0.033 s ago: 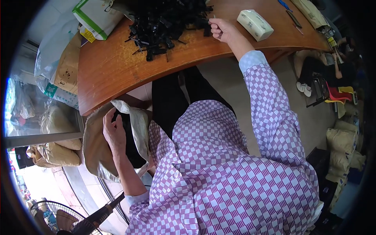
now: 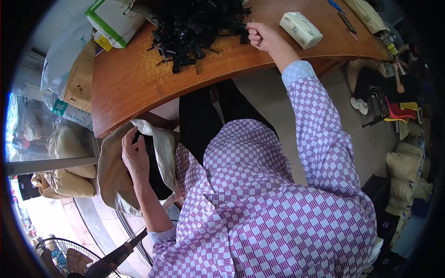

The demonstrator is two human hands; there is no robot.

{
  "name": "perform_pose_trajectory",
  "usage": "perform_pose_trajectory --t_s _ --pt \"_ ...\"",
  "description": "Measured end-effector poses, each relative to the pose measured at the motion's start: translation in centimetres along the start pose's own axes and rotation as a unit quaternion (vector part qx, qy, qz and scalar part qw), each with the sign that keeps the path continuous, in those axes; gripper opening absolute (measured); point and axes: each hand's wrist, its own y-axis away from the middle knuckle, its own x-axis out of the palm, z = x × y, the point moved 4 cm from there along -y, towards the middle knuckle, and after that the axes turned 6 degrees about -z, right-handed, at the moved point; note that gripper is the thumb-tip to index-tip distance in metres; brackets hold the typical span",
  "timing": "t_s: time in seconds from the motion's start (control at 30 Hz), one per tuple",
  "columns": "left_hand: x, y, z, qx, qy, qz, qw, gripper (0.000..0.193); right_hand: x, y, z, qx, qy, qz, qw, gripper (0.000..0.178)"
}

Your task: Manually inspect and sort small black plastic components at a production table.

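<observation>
A heap of small black plastic parts (image 2: 185, 34) lies on the wooden table (image 2: 134, 74), several with thin stems sticking out. At the heap's right edge, my right hand (image 2: 262, 37) is closed in a pinch on a small black part (image 2: 244, 27); my fingers hide some of it. Below the table's left edge stands a white woven sack (image 2: 111, 171), its mouth wide and something black inside. My left hand (image 2: 135, 155) hangs over the sack's mouth with bent fingers apart, and I see nothing held in it.
A pale tissue pack (image 2: 301, 30) sits right of my right hand. Farther right lie a dark-handled tool (image 2: 346, 22) and a blue tool (image 2: 336, 5). Bags (image 2: 76, 88) crowd the table's left side. A fan (image 2: 69, 259) stands at lower left. Another person (image 2: 384, 83) sits at far right.
</observation>
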Motion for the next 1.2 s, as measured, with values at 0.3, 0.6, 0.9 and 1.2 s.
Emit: perform_pose_trajectory --t_s 0.3,0.6,0.9,1.2 --pt "5.4 0.5 -10.9 -0.169 0.538 0.21 0.799 0.052 6.7 6.6 -6.0 0.05 -0.208 0.389 0.896 0.013" --pt "9.3 0.1 -8.4 -0.212 0.64 0.245 0.696 0.034 10.4 18.5 -11.8 -0.208 0.107 0.23 0.945 0.019" --pt "10.9 1.4 -8.8 -0.216 0.664 0.265 0.665 0.036 8.8 19.1 -12.1 -0.274 0.162 0.233 0.919 0.021" --pt "12.2 2.9 -9.4 -0.234 0.638 0.261 0.685 0.036 6.2 18.9 -13.5 -0.258 0.217 0.214 0.917 0.023"
